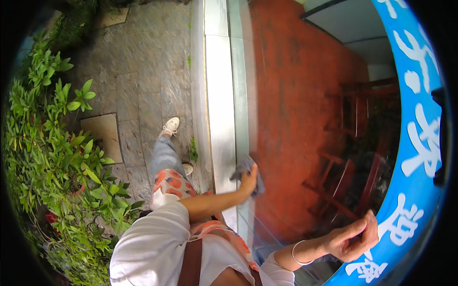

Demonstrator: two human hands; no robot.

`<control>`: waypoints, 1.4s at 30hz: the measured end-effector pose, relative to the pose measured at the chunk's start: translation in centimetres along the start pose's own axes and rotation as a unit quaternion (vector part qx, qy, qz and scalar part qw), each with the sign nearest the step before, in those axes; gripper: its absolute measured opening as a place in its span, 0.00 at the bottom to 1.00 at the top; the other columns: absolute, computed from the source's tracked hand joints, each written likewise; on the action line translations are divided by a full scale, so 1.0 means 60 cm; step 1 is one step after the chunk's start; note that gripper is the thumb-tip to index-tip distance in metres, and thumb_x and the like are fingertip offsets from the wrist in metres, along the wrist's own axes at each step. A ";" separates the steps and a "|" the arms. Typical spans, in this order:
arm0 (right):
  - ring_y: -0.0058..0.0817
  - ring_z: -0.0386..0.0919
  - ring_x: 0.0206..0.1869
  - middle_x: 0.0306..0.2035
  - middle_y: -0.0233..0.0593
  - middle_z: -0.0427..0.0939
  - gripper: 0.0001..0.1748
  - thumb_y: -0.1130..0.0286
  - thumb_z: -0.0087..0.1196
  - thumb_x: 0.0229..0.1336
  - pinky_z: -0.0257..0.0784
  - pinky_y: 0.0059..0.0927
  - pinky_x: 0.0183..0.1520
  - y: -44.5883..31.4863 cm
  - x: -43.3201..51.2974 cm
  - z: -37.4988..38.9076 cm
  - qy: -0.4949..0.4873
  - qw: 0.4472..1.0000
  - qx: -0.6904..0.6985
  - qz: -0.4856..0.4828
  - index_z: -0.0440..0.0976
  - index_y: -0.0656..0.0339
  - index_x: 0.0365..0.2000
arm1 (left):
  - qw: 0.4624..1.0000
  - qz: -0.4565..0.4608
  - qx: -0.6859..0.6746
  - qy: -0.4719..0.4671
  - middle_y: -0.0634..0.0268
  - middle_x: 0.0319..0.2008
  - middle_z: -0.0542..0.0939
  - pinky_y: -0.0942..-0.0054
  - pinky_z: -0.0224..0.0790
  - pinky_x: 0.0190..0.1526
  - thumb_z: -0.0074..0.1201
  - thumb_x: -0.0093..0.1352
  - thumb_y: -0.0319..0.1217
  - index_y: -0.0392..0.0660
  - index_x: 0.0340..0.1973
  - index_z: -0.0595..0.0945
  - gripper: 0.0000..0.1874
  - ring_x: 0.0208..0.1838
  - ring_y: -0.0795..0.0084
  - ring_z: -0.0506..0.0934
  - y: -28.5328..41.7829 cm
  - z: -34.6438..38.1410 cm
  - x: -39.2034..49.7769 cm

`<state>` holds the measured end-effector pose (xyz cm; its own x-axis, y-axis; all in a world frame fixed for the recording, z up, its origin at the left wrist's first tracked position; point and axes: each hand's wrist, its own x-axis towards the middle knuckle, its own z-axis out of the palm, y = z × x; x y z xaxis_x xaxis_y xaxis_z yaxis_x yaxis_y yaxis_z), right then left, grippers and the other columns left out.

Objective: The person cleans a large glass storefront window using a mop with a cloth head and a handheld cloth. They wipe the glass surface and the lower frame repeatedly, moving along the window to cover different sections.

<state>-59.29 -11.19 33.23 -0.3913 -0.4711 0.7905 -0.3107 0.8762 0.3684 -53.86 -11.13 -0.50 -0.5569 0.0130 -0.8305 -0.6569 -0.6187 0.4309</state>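
My left hand (249,179) reaches across my body, fingers bent over a bunched dark grey cloth (260,186). The cloth lies against the lower part of a glass pane (247,107), just above the pale metal sill (222,118). At the lower right is my right hand (352,237), fingers loosely curled, with nothing visible in it. A white bangle (294,254) circles that wrist. Behind the hand runs a blue strip (404,143) with white written characters along the glass. I cannot tell whether the fingertips touch it.
Through the glass show a red floor (293,107) and dark wooden chairs (332,178). Leafy potted plants (64,171) line the left. Grey stone paving (150,82) carries my white shoe (171,126), beside a pale square slab (103,136). A flower-print apron (171,184) covers my front.
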 end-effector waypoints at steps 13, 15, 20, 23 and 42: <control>0.32 0.72 0.27 0.28 0.37 0.79 0.06 0.69 0.54 0.57 0.65 0.34 0.37 -0.065 -0.268 -0.215 -0.222 0.962 0.070 0.145 0.75 0.60 0.27 | 0.944 0.317 0.082 0.051 0.42 0.50 0.77 0.64 0.64 0.58 0.51 0.68 0.59 0.30 0.50 0.76 0.38 0.56 0.53 0.74 0.218 0.064 0.135; 0.31 0.72 0.27 0.28 0.36 0.79 0.05 0.70 0.54 0.55 0.64 0.33 0.37 -0.072 -0.306 -0.244 -0.241 0.955 0.045 0.166 0.75 0.60 0.27 | 0.962 0.260 0.048 0.063 0.44 0.50 0.77 0.63 0.63 0.58 0.50 0.67 0.60 0.30 0.52 0.75 0.40 0.56 0.55 0.74 0.160 0.034 0.167; 0.35 0.72 0.29 0.29 0.39 0.79 0.04 0.74 0.54 0.56 0.65 0.35 0.38 -0.082 -0.339 -0.284 -0.272 0.940 0.034 0.204 0.74 0.62 0.27 | 0.989 0.045 0.082 0.112 0.42 0.60 0.71 0.64 0.56 0.66 0.44 0.66 0.67 0.29 0.62 0.66 0.50 0.64 0.51 0.69 -0.084 -0.020 0.115; 0.37 0.73 0.29 0.29 0.41 0.79 0.04 0.75 0.54 0.56 0.65 0.36 0.38 -0.084 -0.339 -0.294 -0.266 0.940 0.038 0.211 0.74 0.63 0.27 | 0.996 -0.074 -0.017 0.039 0.44 0.68 0.62 0.63 0.53 0.68 0.40 0.66 0.68 0.29 0.67 0.58 0.53 0.70 0.53 0.62 -0.163 -0.026 0.004; 0.30 0.74 0.29 0.29 0.32 0.80 0.02 0.72 0.57 0.52 0.66 0.36 0.40 -0.076 -0.374 -0.381 -0.189 0.941 0.031 0.279 0.74 0.57 0.27 | 0.841 0.454 0.273 -0.111 0.46 0.48 0.78 0.51 0.60 0.58 0.53 0.70 0.44 0.36 0.45 0.79 0.22 0.53 0.41 0.72 -0.095 -0.006 -0.051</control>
<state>-29.31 -2.30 24.96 -0.7843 0.0473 0.6186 -0.0110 0.9959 -0.0900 -48.25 -7.90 -0.56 -0.9961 -0.0870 -0.0125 -0.0124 -0.0012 0.9999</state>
